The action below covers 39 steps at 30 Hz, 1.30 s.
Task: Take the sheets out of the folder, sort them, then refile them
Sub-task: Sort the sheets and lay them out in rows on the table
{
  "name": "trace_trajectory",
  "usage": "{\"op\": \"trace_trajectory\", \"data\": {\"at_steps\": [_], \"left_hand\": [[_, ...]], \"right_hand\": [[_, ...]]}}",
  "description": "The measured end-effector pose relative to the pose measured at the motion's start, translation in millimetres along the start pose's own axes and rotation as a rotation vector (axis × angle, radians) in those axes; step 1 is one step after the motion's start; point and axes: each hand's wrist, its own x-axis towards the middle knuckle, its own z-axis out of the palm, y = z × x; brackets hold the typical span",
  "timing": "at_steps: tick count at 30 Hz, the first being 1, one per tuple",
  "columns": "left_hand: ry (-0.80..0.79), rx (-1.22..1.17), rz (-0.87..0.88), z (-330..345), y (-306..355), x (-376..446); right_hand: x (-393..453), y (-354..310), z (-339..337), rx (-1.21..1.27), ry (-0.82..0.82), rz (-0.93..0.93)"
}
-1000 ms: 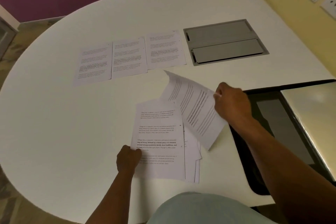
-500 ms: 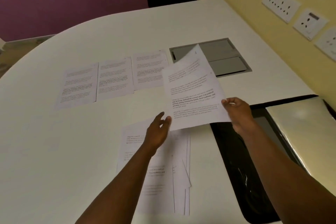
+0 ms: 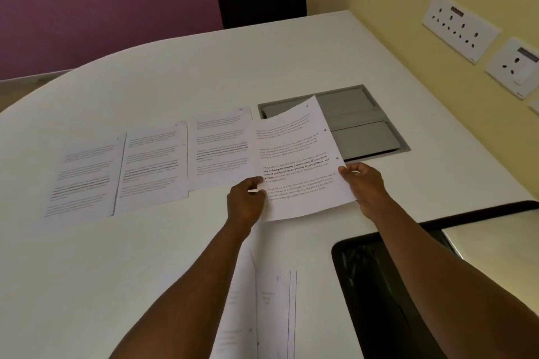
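Observation:
I hold one printed sheet (image 3: 297,160) above the white table, at the right end of a row of three sheets (image 3: 154,166) laid side by side. My left hand (image 3: 246,201) pinches its lower left edge. My right hand (image 3: 363,183) grips its lower right edge. The sheet's top corner bears a number and overlaps the grey hatch. A loose pile of remaining sheets (image 3: 271,306) lies near me, partly under my left forearm. The open black folder (image 3: 379,285) lies at the lower right.
A grey cable hatch (image 3: 364,131) is set flush in the table (image 3: 145,256) behind the held sheet. White wall sockets (image 3: 460,26) line the yellow wall on the right. The table's curved edge runs along the left.
My left hand has taken hold of the sheet's left edge. Both hands have carried the sheet forward, to the right end of the row.

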Motion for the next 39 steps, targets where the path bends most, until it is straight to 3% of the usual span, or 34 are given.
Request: {"op": "trace_trajectory", "data": {"at_steps": [10, 21, 30, 33, 39], "left_hand": [[0.066, 0.167, 0.106, 38.0, 7.0, 120.5], [0.105, 0.405, 0.179, 65.1, -3.1, 168.9], [0.129, 0.498, 0.239, 69.5, -10.9, 162.3], [0.131, 0.537, 0.285, 64.5, -11.4, 150.5], [0.104, 0.576, 0.363, 38.2, -19.3, 89.7]], "right_hand": [[120.3, -11.2, 44.5, -0.136, 0.058, -0.083], [173.6, -9.5, 71.9, -0.438, 0.102, -0.246], [159.8, -6.5, 72.4, -0.784, 0.206, -0.291], [140.8, -3.2, 68.0, -0.912, 0.287, -0.385], [63.0, 18.9, 64.4, -0.704, 0.175, -0.652]]}}
